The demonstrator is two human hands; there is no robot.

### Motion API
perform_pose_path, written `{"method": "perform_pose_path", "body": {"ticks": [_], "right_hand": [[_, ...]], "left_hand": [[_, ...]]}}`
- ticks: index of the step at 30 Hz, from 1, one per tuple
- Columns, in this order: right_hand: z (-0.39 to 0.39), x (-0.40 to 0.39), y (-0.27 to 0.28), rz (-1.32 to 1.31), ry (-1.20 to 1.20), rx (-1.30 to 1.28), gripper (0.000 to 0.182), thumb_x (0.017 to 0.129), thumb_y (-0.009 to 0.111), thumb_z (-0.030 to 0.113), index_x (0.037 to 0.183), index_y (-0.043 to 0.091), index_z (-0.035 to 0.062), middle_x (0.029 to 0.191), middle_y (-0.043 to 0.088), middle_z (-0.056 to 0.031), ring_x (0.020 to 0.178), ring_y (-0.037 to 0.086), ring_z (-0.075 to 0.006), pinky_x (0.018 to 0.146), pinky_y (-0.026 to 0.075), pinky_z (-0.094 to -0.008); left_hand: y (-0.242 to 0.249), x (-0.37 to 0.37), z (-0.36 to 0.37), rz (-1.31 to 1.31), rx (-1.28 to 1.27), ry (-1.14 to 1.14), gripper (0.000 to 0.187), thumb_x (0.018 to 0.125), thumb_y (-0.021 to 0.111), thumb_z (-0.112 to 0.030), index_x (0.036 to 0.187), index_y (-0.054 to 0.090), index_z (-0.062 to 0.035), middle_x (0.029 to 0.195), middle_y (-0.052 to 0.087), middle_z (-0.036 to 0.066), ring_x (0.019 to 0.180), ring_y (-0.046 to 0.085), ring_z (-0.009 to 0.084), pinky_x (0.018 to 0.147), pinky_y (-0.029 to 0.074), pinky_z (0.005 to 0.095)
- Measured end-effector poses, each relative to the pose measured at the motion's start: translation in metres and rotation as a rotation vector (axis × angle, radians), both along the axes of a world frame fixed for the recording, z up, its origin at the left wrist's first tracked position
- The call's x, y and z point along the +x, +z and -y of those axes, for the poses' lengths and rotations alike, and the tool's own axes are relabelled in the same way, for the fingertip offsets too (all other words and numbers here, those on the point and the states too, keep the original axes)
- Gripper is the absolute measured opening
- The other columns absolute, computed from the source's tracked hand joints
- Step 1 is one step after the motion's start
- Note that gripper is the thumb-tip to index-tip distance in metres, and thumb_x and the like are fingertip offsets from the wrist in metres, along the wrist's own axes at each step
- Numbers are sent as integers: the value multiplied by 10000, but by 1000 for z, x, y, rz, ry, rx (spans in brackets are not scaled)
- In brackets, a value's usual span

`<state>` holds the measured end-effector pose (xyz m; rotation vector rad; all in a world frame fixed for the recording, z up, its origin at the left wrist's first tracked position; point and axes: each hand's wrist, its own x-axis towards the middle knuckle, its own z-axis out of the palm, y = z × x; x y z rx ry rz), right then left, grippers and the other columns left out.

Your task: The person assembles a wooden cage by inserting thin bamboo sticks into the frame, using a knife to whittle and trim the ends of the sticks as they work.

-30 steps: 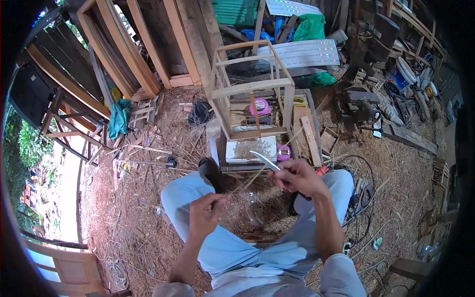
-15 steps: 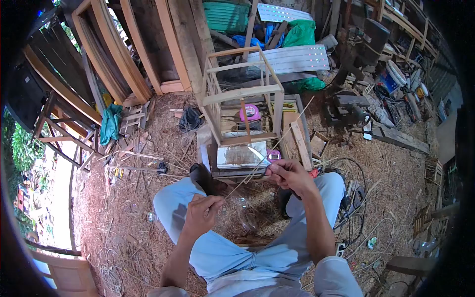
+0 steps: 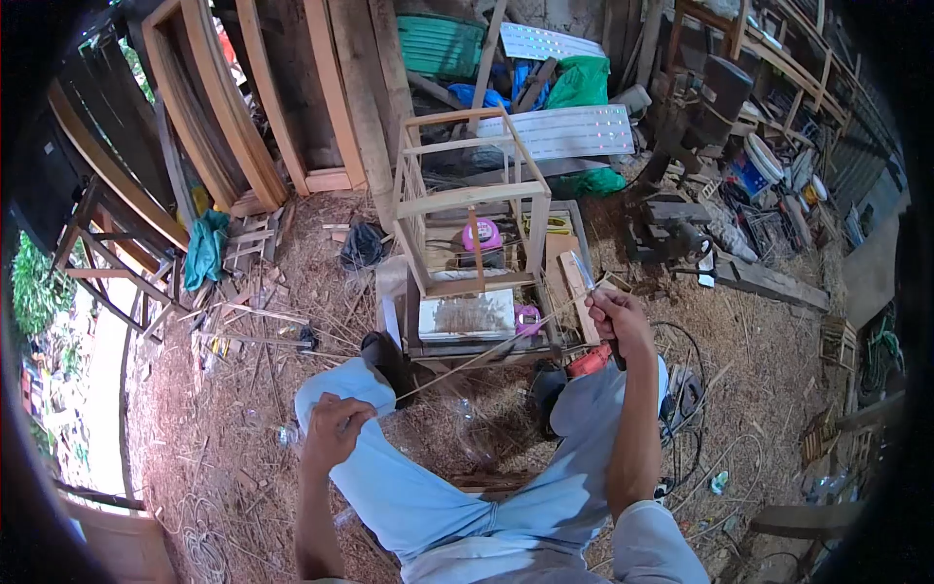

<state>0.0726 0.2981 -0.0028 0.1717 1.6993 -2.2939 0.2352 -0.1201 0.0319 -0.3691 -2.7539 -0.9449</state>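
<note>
My left hand (image 3: 336,430), above my left knee, has its fingers closed on one end of a thin pale strip (image 3: 467,361), which looks like cane or bamboo. The strip slants up to the right, in front of a low worktable. In my right hand (image 3: 621,321) is a knife (image 3: 583,272), its blade pointing up and left; the strip's far end runs close to this hand. An open wooden frame (image 3: 474,198) stands on the table. In front of it are a white stained slab (image 3: 469,313) and a pink tape measure (image 3: 526,318).
A pink round object (image 3: 482,234) shows through the frame. A red tool (image 3: 590,361) lies by my right knee, near a black cable (image 3: 702,375). Shavings cover the ground. Curved wooden frames (image 3: 209,107) lean at the left, and a beam (image 3: 769,280) lies at the right.
My hands have moved apart: the left towards the left and down, the right with the knife up and right. More of the strip now stretches between them.
</note>
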Motion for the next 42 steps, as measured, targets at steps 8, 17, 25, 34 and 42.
{"method": "perform_pose_path", "body": {"ticks": [8, 17, 25, 34, 42], "right_hand": [[-15, -8, -25, -272, -426, -87, 213, 921, 536, 236, 870, 581, 35, 580, 426, 31, 423, 357, -51, 364, 261, -209], [81, 58, 43, -403, 520, -228, 399, 921, 528, 214, 1277, 442, 55, 567, 440, 17, 454, 392, -63, 406, 294, -217], [137, 75, 28, -309, 689, -208, 419, 943, 486, 193, 1308, 329, 59, 587, 437, 8, 515, 391, -62, 445, 304, -208], [114, 68, 33, -127, 611, -164, 211, 907, 556, 160, 996, 632, -16, 622, 557, -7, 463, 394, -32, 407, 255, -190], [93, 59, 30, -82, 683, -143, 208, 878, 599, 148, 1006, 635, -13, 646, 575, -14, 479, 423, -44, 406, 273, -197]], "left_hand": [[-1, -1, 13, 178, 166, 100, 63, 808, 597, -14, 837, 653, -5, 625, 606, 77, 512, 536, 114, 490, 409, 237], [11, -26, -80, 111, 452, -24, 144, 882, 577, -131, 855, 651, -11, 657, 606, 35, 509, 506, 67, 482, 407, 239], [9, -30, -103, 334, 625, -34, 137, 885, 571, -102, 922, 621, 21, 618, 536, 28, 535, 473, 60, 472, 376, 235], [6, -29, -108, 715, 1080, -36, 166, 903, 561, -152, 942, 589, 7, 655, 509, -5, 463, 370, 48, 419, 295, 198], [1, -17, -106, 691, 993, -98, 177, 919, 541, -164, 901, 598, 3, 649, 478, -21, 519, 382, 30, 454, 302, 179]]}}
